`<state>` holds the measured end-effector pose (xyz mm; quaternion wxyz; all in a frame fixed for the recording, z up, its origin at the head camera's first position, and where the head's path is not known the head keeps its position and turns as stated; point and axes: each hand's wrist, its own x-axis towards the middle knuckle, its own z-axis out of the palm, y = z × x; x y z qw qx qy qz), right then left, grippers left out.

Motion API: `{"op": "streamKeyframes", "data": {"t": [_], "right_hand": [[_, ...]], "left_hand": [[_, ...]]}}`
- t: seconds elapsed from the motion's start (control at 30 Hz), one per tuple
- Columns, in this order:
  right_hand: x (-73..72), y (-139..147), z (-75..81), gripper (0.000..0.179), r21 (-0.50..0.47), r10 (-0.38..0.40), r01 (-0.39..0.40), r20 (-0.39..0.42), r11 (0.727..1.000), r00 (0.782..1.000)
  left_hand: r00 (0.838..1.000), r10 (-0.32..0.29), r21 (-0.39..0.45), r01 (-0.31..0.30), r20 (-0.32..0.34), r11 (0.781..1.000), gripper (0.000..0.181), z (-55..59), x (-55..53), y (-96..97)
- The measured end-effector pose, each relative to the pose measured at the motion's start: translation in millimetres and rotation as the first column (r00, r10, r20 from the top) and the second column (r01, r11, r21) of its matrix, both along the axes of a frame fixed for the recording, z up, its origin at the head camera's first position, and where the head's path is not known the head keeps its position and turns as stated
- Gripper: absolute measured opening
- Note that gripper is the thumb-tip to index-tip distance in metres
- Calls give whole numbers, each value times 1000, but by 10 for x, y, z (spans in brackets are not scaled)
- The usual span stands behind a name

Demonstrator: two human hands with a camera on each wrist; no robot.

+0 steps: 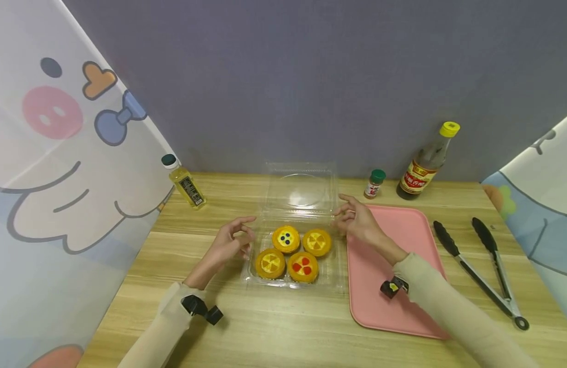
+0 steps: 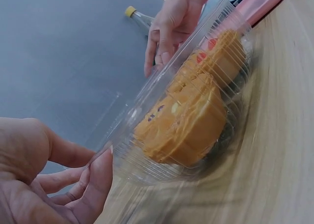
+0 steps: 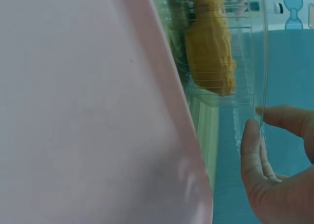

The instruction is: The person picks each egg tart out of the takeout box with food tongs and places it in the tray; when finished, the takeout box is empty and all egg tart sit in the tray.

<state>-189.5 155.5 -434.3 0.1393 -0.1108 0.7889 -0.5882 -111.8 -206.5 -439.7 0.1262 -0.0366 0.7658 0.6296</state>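
A clear hinged plastic container (image 1: 334, 266) lies on the table with its lid (image 1: 299, 191) folded back toward the grey wall. Several round tarts sit in its base, among them one with blue dots (image 1: 286, 239) and one with red pieces (image 1: 303, 267). At the left side, my left hand (image 1: 231, 239) pinches the container's rim between thumb and fingers, as the left wrist view shows close up. Opposite it, my right hand (image 1: 357, 220) has thumb and fingertips on either side of the rim, near the hinge, pinching it.
Right of the container lies a pink tray (image 1: 398, 306), under my right forearm. Black-tipped tongs (image 1: 483, 273) lie beyond it. A seasoning jar (image 1: 374, 184) and a dark sauce bottle (image 1: 421, 166) stand at the back; an oil bottle (image 1: 186, 182) stands back left.
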Motion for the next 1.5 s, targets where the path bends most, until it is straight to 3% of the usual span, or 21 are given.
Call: {"op": "streamKeyframes", "data": {"t": [0.17,0.6,1.03,1.5], "right_hand": [[-20,48,-13,84,-47,29,-28,27,998,999],[-14,135,-58,78,-10,27,-26,109,1000,994],[169,372,87,70,14,4,-5,24,1000,1000],[586,1112,258,60,155,-60,81,-138,985,989]], "left_hand": [[1000,-15,3,15,-4,1000,55,-2,-25,8],[999,-34,18,34,-1,999,56,-26,-42,21],[1000,-21,3,21,-10,1000,54,-21,-97,19],[999,37,-31,-38,-37,999,49,-40,-122,27]]}}
